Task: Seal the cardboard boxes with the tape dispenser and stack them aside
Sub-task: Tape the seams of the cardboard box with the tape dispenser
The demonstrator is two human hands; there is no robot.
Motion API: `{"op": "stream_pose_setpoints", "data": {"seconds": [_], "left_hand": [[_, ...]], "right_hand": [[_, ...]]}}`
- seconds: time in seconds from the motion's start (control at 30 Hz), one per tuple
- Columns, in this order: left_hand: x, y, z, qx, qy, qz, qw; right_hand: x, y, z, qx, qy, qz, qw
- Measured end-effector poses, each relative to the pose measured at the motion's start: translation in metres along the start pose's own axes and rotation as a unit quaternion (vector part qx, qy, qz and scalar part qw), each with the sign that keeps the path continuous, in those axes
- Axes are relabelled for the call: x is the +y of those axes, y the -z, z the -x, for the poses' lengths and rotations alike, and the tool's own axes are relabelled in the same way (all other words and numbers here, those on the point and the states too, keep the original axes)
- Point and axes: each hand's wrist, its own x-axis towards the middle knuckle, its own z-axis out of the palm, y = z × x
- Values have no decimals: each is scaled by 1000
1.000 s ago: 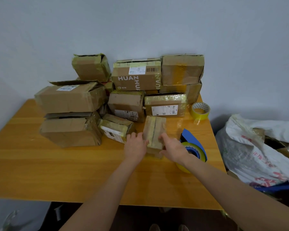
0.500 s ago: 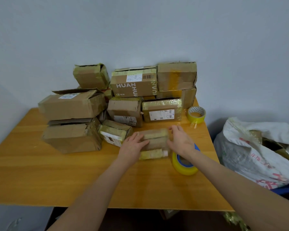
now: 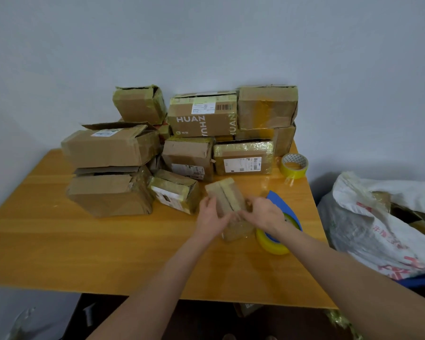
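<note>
Both hands grip a small box at the table, its flap seam turned upward.

Head view: the left hand (image 3: 210, 215) and right hand (image 3: 265, 213) each curl round one side of the small box (image 3: 227, 200). They tilt it so the seam between its two flaps faces the person, likely to squeeze them shut for taping. The box is at the front right of the table (image 3: 84, 241), just beside the tape dispenser (image 3: 271, 244), which lies within the right hand's reach. The pile of boxes (image 3: 201, 119) stands behind, by the wall, with a spare tape roll (image 3: 294, 165) at its right end.
</note>
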Motion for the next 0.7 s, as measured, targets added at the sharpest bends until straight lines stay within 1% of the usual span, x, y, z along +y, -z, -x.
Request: {"op": "stream_pose_setpoints", "data": {"seconds": [0.07,0.1,0.17,0.2,0.23,0.27,0.33,0.4,0.57,0.7], "left_hand": [[3,-6,-3,-47,-30,-48,997],[1,-9,-4,-61,-44,-85,994],[-4,-12,-5,-63,-67,-144,985],[-7,-12,-6,-59,-74,-154,983],[-8,-11,-7,-57,-80,-156,983],[-10,-10,-9,-59,-85,-155,982],[-11,-6,-12,-72,-95,-156,981],[-13,-2,-14,-82,-94,-162,979],[-17,1,-13,-93,-90,-160,979],[-18,2,-15,-88,-101,-172,976]], "right_hand": [[7,2,3,4,-13,-21,1000],[13,5,4,16,-27,-12,999],[32,13,6,53,-71,41,995],[44,18,7,60,-99,69,991],[56,22,8,48,-130,87,987],[68,24,10,20,-157,84,984],[85,21,12,-50,-188,23,981],[93,14,12,-82,-199,-32,976],[95,12,8,-63,-236,-46,969],[84,14,-1,-64,-226,-104,967]]}}
